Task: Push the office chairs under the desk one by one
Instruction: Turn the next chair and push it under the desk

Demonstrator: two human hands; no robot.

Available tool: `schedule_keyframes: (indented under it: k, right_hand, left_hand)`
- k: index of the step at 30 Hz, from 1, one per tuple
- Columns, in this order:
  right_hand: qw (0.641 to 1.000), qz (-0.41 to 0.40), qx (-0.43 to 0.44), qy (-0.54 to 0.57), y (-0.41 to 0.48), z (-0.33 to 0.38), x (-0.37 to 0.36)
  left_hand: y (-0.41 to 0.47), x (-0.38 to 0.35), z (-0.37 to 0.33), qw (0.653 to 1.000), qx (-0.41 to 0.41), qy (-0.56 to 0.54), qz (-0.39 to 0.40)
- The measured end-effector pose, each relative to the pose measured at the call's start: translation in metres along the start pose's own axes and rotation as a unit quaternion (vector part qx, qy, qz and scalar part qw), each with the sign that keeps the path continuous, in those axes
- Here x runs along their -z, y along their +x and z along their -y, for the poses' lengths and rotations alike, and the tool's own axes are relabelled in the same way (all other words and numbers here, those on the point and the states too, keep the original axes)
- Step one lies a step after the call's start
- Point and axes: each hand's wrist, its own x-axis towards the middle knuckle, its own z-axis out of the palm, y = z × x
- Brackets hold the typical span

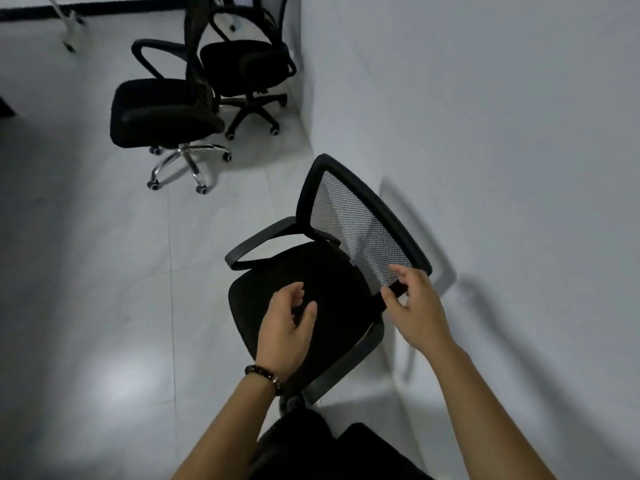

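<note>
Head view, looking down on a pale tiled floor (pixel 104 271) beside a white wall (pixel 485 116). The nearest office chair (pixel 311 299), black with a mesh backrest (pixel 356 223), stands at the centre of the frame close to the wall, its backrest toward 2 o'clock and its seat spreading toward 8 o'clock; one grey armrest (pixel 256 244) curves out at 10 o'clock from the seat, the other (pixel 349 362) lies at 5 o'clock. The right hand (pixel 415 306) is at the lower corner of the backrest, at 3 o'clock from the seat, its fingers loosely curled around the black frame edge with the thumb and forefinger touching it; the grasp is partial, not a closed fist. The left hand (pixel 287 327) hovers above the seat cushion with fingers half curled and spread, holding nothing; whether it touches the fabric cannot be told. A dark beaded bracelet (pixel 265 374) circles the left wrist. Two further black chairs stand well apart from the first, toward 11 o'clock: the chrome-based chair (pixel 162 112) nearer, and the black-based chair (pixel 246 64) just behind it against the wall. A dark strip (pixel 104 10) runs along the top edge at 11 o'clock; what it is cannot be told through the blur. No chair sits beneath any surface.
</note>
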Motion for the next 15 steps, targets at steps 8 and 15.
schedule_keyframes:
  k: [8, 15]
  right_hand:
    - [0.996, 0.003, 0.017, -0.088, 0.147, -0.003, 0.057]
    - [0.985, 0.133, 0.080, -0.070, 0.298, 0.014, 0.017]
  left_hand:
    - [0.093, -0.054, -0.039, 0.994, 0.026, -0.001, 0.104]
    - [0.147, -0.125, -0.046, 0.993, 0.072, 0.002, 0.095]
